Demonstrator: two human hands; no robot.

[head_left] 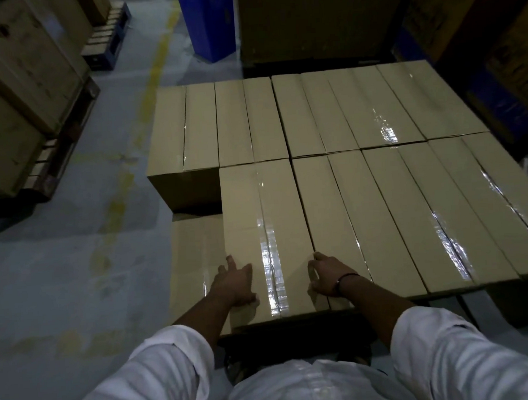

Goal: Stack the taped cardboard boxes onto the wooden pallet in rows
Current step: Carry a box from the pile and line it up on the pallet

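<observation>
a: since only the head view shows it, how will that box (267,230) handle?
b: stiff cardboard, and the glossy tape (270,255) is likely slick. probably some weight. i'd take it by the long side edges.
a: where is it, and the hands?
b: top layer, near row, tight against its right neighbour (344,225), with a lower box (192,260) exposed on the left. left hand (235,282) lies flat, fingers spread. right hand (326,276) rests loosely bent on top, gripping nothing. the long axis runs straight away from the person.
</observation>
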